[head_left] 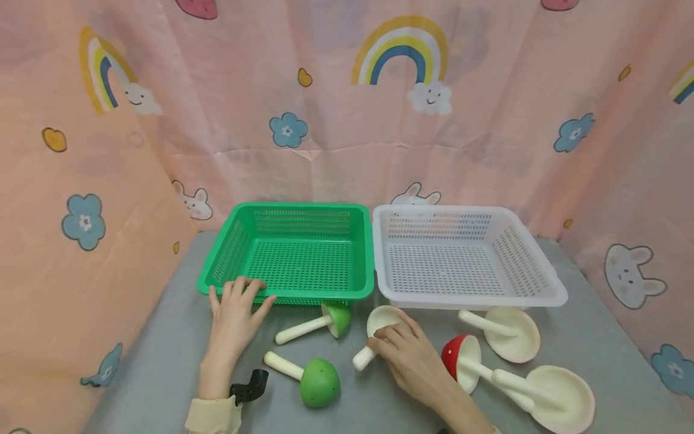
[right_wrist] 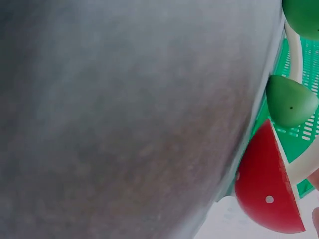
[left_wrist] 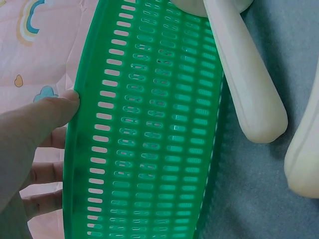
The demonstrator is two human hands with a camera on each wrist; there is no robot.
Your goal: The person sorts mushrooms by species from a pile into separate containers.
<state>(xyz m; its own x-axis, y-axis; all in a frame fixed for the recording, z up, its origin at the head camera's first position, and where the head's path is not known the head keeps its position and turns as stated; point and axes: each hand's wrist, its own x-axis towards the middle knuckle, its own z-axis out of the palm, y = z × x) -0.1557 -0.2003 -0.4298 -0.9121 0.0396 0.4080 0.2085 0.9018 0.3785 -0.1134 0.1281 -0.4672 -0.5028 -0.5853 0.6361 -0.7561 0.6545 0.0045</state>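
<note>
My left hand (head_left: 234, 319) holds the near rim of the green basket (head_left: 370, 265), thumb on the outer side and fingers over the edge, as the left wrist view shows. The right hand (head_left: 414, 361) is on a toy mushroom (head_left: 381, 317), fingers around its cream stem (head_left: 363, 359). In the right wrist view that mushroom's red cap (right_wrist: 266, 184) with a white dot shows, fingertips beside the stem at the right edge. Between the hands lie two green-capped toy mushrooms, one (head_left: 339, 319) close to the basket and one (head_left: 320, 383) nearer me.
A white basket (head_left: 472, 299) stands right of the green one. Right of my right hand lie a red-capped mushroom (head_left: 452, 355) and two with pale undersides up, one (head_left: 528, 337) near the white basket, the other (head_left: 577, 398) nearer me. A patterned curtain (head_left: 336, 169) hangs behind.
</note>
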